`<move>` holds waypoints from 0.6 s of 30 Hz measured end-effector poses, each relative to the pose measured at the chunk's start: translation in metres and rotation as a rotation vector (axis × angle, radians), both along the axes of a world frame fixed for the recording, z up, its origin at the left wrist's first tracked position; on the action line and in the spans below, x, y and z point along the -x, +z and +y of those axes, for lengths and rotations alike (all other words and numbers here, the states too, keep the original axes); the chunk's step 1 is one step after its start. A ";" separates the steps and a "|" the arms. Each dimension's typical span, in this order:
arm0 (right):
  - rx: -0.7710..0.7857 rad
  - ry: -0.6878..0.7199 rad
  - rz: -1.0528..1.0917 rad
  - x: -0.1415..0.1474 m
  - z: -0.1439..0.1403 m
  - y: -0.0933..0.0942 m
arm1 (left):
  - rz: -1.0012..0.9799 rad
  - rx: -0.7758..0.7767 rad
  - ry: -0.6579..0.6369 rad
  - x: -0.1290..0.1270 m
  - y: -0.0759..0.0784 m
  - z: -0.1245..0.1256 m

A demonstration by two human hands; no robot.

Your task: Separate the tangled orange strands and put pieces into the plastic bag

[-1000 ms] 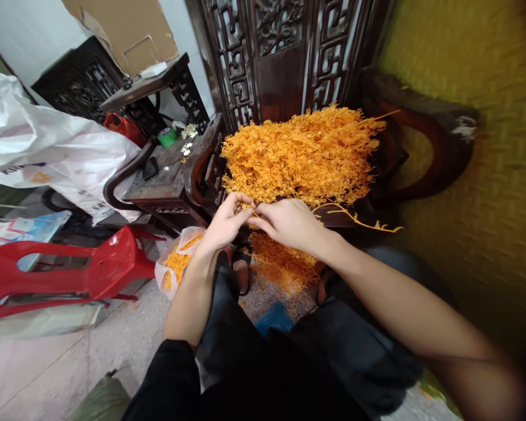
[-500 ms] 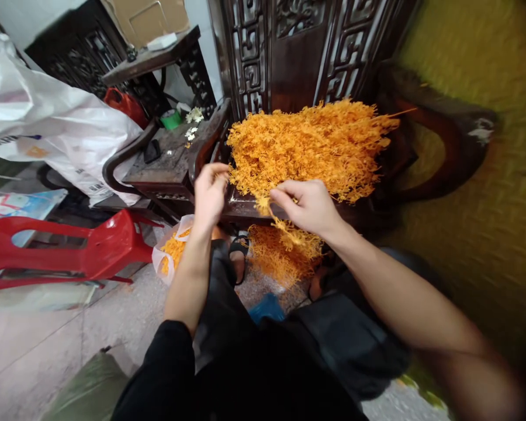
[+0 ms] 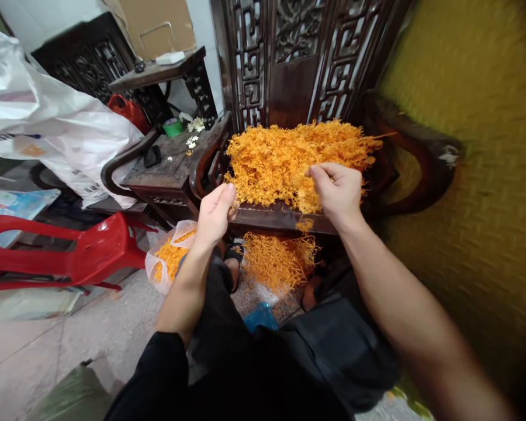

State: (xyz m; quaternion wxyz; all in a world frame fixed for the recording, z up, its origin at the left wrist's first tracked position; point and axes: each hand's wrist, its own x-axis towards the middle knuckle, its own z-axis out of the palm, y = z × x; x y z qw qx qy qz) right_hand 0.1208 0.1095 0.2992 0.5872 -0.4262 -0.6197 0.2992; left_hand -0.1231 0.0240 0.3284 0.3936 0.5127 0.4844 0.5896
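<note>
A thick heap of orange, frilly flower sprigs [image 3: 289, 158] lies on the seat of a dark carved wooden chair [image 3: 272, 217]. My right hand [image 3: 339, 190] is closed in front of the heap's right half, pinching an orange sprig [image 3: 304, 225] whose lower end appears to hang past the seat's front edge. At the heap's left front corner, my left hand [image 3: 217, 213] is closed, thumb uppermost. Something small and orange-brown shows at its curled fingers, too little to name. Below the seat, between my feet, stands a bundle of thin orange stems [image 3: 278, 263].
A white plastic bag [image 3: 151, 272] with orange bits stands on the floor by my left leg. Further left are a red plastic chair [image 3: 99, 248] and a large white sack [image 3: 70, 123]. Green tape [image 3: 172, 127] sits on a side table [image 3: 158, 172]. Blue plastic [image 3: 262, 316] lies between my legs.
My right hand has moved right and up, away from my left hand. The left hand has come down and slightly right, off the heap's edge. The view has shifted slightly.
</note>
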 end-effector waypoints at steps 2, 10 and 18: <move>0.164 0.244 0.229 0.001 -0.006 0.006 | 0.022 0.055 -0.039 0.007 -0.009 0.010; 0.388 0.707 0.419 0.028 -0.037 0.011 | 0.204 -0.001 -0.161 0.003 -0.020 0.023; 0.405 0.677 0.366 0.045 -0.042 0.006 | 0.474 -0.257 -0.237 -0.023 -0.008 0.008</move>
